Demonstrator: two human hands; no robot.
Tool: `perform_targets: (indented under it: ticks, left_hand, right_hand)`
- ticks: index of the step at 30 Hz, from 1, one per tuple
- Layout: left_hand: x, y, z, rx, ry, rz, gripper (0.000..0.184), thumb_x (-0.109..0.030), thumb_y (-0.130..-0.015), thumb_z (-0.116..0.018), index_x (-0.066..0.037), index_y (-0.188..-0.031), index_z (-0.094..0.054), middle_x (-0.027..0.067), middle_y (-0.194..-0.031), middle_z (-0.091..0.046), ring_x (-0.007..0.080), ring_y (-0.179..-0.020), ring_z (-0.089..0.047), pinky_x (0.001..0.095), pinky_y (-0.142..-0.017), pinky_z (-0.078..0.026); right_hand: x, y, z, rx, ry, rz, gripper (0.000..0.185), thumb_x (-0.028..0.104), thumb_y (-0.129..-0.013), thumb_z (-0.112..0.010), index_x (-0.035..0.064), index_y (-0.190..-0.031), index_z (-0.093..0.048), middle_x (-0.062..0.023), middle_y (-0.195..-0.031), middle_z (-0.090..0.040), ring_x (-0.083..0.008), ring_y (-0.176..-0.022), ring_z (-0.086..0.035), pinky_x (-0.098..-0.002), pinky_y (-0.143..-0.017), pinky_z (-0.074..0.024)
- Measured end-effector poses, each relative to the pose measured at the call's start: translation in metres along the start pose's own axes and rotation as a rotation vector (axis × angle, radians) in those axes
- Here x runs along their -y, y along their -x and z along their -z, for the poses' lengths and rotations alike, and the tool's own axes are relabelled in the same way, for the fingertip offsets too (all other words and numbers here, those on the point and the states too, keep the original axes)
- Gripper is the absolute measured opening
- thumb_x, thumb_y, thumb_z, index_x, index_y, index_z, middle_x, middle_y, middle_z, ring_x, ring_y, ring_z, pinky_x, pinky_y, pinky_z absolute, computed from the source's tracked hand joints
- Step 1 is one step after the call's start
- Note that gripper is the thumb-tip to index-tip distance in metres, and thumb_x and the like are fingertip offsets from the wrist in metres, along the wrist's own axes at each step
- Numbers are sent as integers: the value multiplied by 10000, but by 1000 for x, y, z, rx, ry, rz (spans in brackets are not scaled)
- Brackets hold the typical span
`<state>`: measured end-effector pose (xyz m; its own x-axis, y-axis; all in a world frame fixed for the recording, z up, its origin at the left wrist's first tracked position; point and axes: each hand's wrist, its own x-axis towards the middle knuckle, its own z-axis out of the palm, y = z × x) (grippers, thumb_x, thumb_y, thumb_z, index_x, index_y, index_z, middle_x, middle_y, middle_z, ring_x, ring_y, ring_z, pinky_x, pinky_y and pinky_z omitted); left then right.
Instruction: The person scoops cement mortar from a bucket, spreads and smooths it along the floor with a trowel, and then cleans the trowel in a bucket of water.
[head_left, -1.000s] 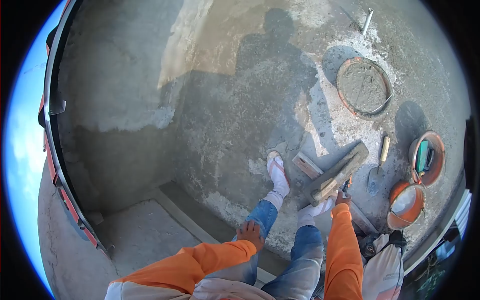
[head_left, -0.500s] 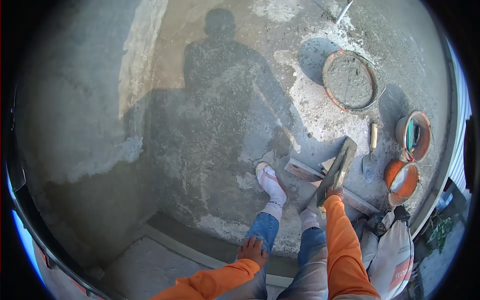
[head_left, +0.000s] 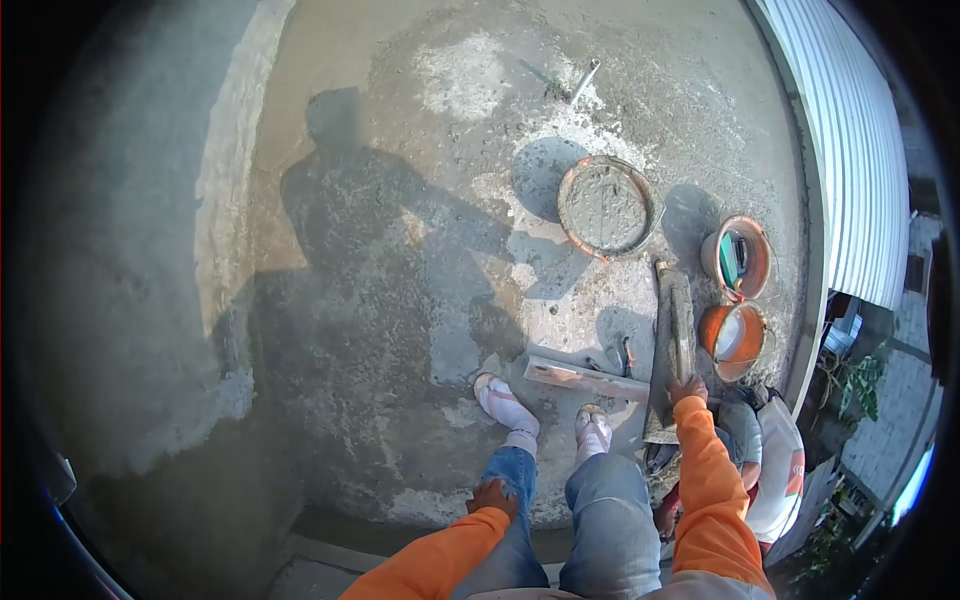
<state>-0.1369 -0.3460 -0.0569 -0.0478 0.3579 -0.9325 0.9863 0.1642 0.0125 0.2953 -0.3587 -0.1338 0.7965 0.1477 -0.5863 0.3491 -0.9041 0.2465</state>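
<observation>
My right hand (head_left: pixel 686 390) is closed around the handle of a long, mortar-stained plastering float (head_left: pixel 660 375), held out to the right of my legs. The float overlaps one end of a pale straight board (head_left: pixel 580 377) on the floor. Most of a trowel lies hidden behind the float; the tip of its wooden handle (head_left: pixel 660 266) seems to show past the top. My left hand (head_left: pixel 494 497) rests on my left knee, fingers laid over the jeans and holding nothing. Beyond the float stands a round bucket of wet mortar (head_left: pixel 607 207).
To the right are a bucket with a green tool (head_left: pixel 765 260) and an orange bucket (head_left: pixel 717 325) with something whitish inside. A small orange-handled tool (head_left: pixel 628 355) lies by the board. White sacks (head_left: pixel 778 475) sit near the right floor edge. A pipe stub (head_left: pixel 585 80) sticks up farther off.
My view has swung right. The float has turned more upright in the view and now covers the trowel. My right foot has come into fuller view; my left hand stays on my knee.
</observation>
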Motion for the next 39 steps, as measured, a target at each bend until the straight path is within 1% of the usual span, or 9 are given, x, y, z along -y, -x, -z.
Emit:
perform_targets:
  ticks: [7, 13, 15, 21, 26, 28, 33, 37, 39]
  left_hand:
    - [-37, -16, 48, 55, -23, 41, 411, -334, -754, -528, -157, -1125, -522, 35, -1235, -456, 247, -1175, -377, 449, -948, -308]
    - [-83, -54, 88, 41, 31, 174, 388, -324, -736, -566, -133, -1073, -553, 70, -1150, -521, 263, -1110, -447, 451, -914, -346]
    - [-100, -62, 76, -320, 38, -175, 353, -252, -735, -591, -86, -1044, -554, 119, -1094, -545, 296, -1051, -489, 443, -879, -381]
    - [-331, -122, 156, -274, 717, -507, 303, -99, -770, -577, -26, -1059, -522, 155, -1014, -569, 310, -954, -546, 350, -834, -426]
    - [-518, -182, 199, -313, 866, -575, 510, -286, -788, -586, 9, -1173, -429, 228, -1134, -504, 369, -1034, -501, 382, -891, -398]
    - [-555, -200, 196, -146, 885, -503, 478, -342, -782, -584, 20, -1082, -496, 215, -1072, -535, 355, -998, -521, 378, -864, -413]
    - [-528, -237, 223, -69, 1026, -425, 315, -283, -770, -623, -27, -670, -469, 45, -639, -488, 112, -574, -449, 260, -546, -401]
    - [-480, -256, 268, 81, 1320, -157, 293, -228, -808, -579, -7, -951, -450, 4, -621, -416, 74, -486, -360, 242, -490, -382]
    - [-474, -259, 279, 180, 1286, -147, 290, -233, -819, -564, -1, -965, -469, -14, -593, -383, 76, -481, -355, 247, -502, -371]
  right_hand:
    - [54, -86, 78, -186, -132, -43, 632, 452, -667, -589, -30, -1070, -521, -247, -1033, -565, -372, -984, -544, -407, -856, -427]
    - [121, -244, 84, -229, -15, -7, 667, 548, -742, -437, -41, -1035, -545, -254, -1065, -547, -381, -1016, -518, -415, -876, -391]
    - [159, -289, 89, -223, -50, 5, 663, 543, -750, -434, -45, -1038, -537, -255, -1065, -546, -378, -1021, -515, -417, -877, -391]
    - [202, -385, 71, -79, -112, -106, 706, 594, -793, -400, -52, -1071, -469, -218, -1050, -566, -331, -1019, -535, -378, -861, -419]
    - [184, -429, 36, -144, 106, 40, 558, 514, -838, -408, 32, -1118, -432, -137, -1093, -563, -271, -983, -568, -346, -823, -447]
    - [183, -406, 57, -26, 68, 32, 484, 478, -841, -428, 73, -1107, -440, -116, -1079, -569, -258, -971, -573, -338, -810, -451]
    - [183, -381, 83, 40, -235, -111, 229, 282, -816, -488, 154, -1005, -498, -104, -931, -614, -250, -886, -605, -329, -754, -471]
    - [162, -395, 36, 193, -86, 1, 268, 305, -817, -471, 153, -1030, -531, -111, -980, -609, -254, -939, -592, -347, -798, -465]
    - [143, -396, -25, 572, 743, 465, 392, 315, -770, -528, 113, -1106, -532, -118, -1125, -551, -262, -1033, -546, -364, -848, -446]
